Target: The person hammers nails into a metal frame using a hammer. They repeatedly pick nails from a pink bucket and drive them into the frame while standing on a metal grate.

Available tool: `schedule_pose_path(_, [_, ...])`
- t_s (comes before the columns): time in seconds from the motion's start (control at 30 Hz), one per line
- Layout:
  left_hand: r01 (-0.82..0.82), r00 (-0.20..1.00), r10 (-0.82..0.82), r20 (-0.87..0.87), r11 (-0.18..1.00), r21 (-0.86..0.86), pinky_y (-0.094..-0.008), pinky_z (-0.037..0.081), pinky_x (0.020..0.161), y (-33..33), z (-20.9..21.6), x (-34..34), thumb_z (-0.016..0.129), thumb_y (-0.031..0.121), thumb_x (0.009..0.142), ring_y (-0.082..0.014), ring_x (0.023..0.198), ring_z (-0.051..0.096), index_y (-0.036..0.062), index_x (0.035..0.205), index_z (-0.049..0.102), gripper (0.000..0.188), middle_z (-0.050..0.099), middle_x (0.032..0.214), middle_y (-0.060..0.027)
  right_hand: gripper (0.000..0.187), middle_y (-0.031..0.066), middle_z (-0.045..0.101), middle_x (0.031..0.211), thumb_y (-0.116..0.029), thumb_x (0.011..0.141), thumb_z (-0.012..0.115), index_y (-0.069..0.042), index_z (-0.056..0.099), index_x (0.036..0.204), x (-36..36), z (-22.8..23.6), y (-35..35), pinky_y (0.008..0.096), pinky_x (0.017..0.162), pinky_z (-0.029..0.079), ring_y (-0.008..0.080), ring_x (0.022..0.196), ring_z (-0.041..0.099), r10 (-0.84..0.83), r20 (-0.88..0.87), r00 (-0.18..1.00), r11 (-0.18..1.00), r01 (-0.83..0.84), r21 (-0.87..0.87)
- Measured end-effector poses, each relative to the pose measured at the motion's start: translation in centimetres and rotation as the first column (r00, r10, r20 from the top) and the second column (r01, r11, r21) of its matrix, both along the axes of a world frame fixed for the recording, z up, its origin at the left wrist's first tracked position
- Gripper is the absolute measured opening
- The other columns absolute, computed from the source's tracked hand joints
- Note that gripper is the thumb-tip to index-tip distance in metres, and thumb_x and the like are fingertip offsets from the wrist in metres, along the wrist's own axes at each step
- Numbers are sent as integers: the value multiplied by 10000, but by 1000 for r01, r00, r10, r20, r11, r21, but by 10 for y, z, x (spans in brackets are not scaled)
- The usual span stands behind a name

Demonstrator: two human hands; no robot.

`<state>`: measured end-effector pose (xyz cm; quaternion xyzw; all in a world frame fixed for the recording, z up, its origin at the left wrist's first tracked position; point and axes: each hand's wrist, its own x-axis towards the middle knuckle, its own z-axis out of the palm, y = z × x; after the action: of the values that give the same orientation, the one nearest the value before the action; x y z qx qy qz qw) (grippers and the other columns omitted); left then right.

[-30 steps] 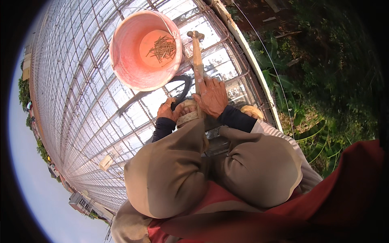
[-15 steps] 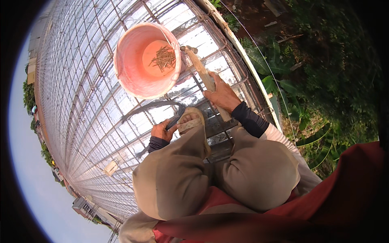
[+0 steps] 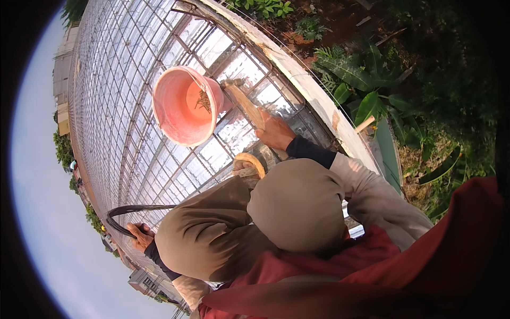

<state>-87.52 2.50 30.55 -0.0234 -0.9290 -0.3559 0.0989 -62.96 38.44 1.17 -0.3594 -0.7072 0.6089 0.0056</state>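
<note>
My right hand (image 3: 275,132) is wrapped round the wooden handle of a hammer (image 3: 245,105). The hammer's dark head points away from me, close to the side of a pink plastic bucket (image 3: 175,119). Several brownish nails (image 3: 203,101) lie in the tilted bucket. Out to the left, my left hand (image 3: 141,237) is closed on a looped bundle of dark wire (image 3: 119,210), which extends rightward toward my knee. The lower end of the hammer handle is partly hidden by my right hand and knee.
A grid of steel rebar (image 3: 127,95) spreads over shiny sheeting. Along the right runs a pale board edge (image 3: 319,109), with plants (image 3: 366,106) and ground beyond it. My sandalled foot (image 3: 245,169) stands on the grid, below the bucket.
My left hand has moved out to the left and nearer my body, carrying the wire bundle away from my foot. My right hand still grips the hammer. The view has shifted and my knees have turned.
</note>
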Motion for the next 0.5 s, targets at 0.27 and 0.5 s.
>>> schedule_pose_path(0.27, [17, 883, -31, -468, 999, -35, -274, 423, 536, 43, 81, -89, 679, 535, 910, -162, 587, 569, 26, 920, 696, 510, 622, 685, -30, 697, 316, 650, 1107, -153, 865, 631, 112, 358, 1450, 29, 19, 7, 501, 879, 512, 456, 1016, 645, -4, -206, 979, 996, 23, 90])
schedule_pose_path(0.5, [-56, 692, -340, -637, 854, -517, -432, 480, 550, 104, 5, -285, 584, 615, 932, -329, 620, 655, 80, 903, 731, 556, 665, 652, -163, 672, 282, 641, 968, -137, 876, 573, 91, 349, 1467, 18, 6, 11, 528, 758, 519, 452, 856, 650, 59, -87, 995, 953, -30, 302])
